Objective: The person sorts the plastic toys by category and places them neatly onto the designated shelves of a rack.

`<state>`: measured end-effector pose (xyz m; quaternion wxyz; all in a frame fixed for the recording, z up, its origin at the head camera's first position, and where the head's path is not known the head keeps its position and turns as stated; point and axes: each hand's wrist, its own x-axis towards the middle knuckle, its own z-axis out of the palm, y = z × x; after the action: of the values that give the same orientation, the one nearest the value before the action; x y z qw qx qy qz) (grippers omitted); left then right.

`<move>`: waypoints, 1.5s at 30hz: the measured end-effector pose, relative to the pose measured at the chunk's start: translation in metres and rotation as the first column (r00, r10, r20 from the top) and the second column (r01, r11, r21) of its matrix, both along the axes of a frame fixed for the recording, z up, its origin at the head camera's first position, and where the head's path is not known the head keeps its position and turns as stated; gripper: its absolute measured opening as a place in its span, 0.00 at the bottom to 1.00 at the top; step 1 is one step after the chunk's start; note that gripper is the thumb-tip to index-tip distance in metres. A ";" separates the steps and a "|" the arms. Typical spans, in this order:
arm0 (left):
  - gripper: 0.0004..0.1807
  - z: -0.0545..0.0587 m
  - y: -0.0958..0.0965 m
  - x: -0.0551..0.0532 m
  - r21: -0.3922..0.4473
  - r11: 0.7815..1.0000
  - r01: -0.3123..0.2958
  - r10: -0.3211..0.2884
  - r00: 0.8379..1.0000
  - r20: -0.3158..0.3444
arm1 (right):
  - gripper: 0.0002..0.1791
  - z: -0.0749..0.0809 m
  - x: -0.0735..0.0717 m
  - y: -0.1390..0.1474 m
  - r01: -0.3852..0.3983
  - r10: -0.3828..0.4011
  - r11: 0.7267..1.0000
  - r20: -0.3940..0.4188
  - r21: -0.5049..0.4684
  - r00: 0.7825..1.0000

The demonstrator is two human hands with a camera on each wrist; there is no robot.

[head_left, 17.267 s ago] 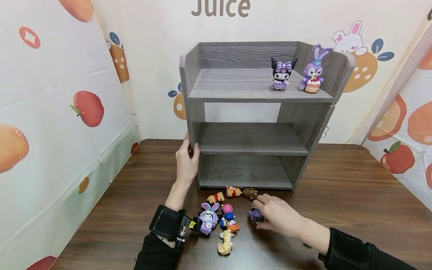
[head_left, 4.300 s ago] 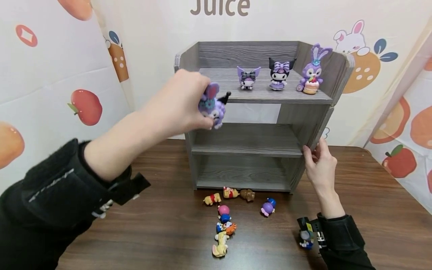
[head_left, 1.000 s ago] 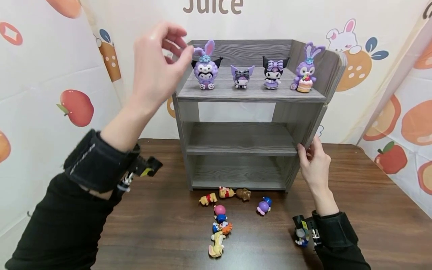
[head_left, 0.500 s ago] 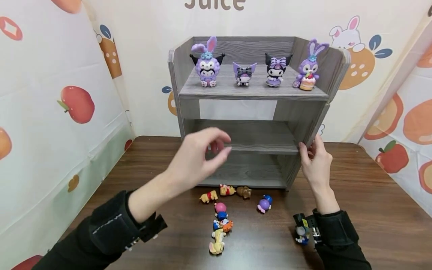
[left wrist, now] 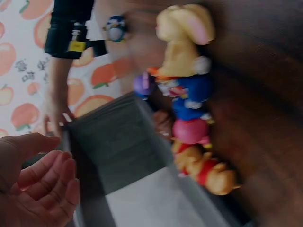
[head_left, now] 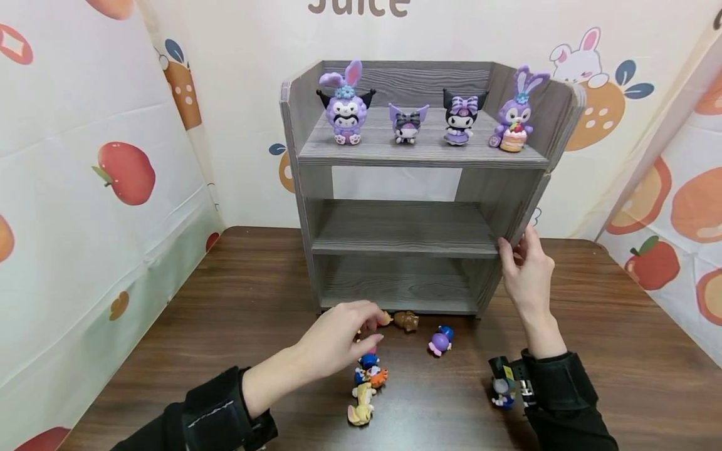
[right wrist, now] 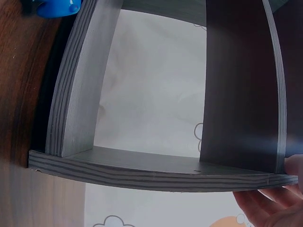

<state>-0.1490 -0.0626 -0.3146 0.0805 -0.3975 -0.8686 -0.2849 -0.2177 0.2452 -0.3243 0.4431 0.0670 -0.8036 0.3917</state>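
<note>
My left hand (head_left: pixel 333 338), fingers loosely curled and holding nothing, hovers over small figurines lying on the table. In the left wrist view, a yellow bear figurine (left wrist: pixel 218 179), a pink-headed one (left wrist: pixel 190 130) and a cream long-eared one (left wrist: pixel 179 54) lie in a blurred row beside that hand (left wrist: pixel 40 184). My right hand (head_left: pixel 529 282) grips the right side panel of the grey wooden shelf (head_left: pixel 423 156), thumb in front. Four purple-toned figurines would exceed a small set; several stand on the top board, among them a rabbit-eared one (head_left: pixel 346 116) at left and a rabbit with cake (head_left: pixel 514 122) at right.
A brown figurine (head_left: pixel 407 321) and a purple-and-blue one (head_left: pixel 440 342) lie before the shelf. Another grey-and-blue figurine (head_left: pixel 502 394) is beside my right wrist. Fruit-printed sheets (head_left: pixel 79 207) border the brown table (head_left: pixel 254 269).
The top board has gained a small purple-eared figurine and the rabbit-eared one, which my left hand carried and let go. That hand then moved down to the table. My right hand now grips the shelf.
</note>
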 end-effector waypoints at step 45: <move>0.08 -0.056 -0.040 -0.049 -0.263 0.935 -0.236 0.271 0.957 0.107 | 0.19 0.003 0.002 -0.001 -0.024 0.023 1.000 -0.008 -0.009 1.000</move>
<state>-0.1982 -0.1023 -0.3708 0.0048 -0.2676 -0.9448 -0.1889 -0.2157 0.2446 -0.3215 0.4418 0.0759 -0.7993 0.4002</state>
